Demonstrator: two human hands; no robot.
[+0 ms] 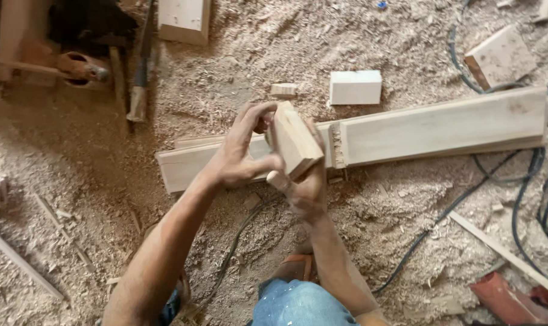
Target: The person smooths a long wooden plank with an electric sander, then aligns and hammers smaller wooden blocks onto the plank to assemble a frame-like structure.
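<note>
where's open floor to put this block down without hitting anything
Both hands, left hand and right hand, hold the wood block. Open sawdust lies left of the long plank, below the hammer. Another patch sits under the plank, between the right hand and the black cables. Crowded: the right edge and above the plank, around the white block.

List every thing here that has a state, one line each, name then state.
left hand: gripping the small wooden block, fingers curled over its top end
right hand: holding the same block from below
small wooden block: held up off the floor, tilted
long plank: lying flat on the sawdust
white block: resting on the floor, untouched
black cables: lying loose across the sawdust
hammer: lying on the floor, untouched
</note>
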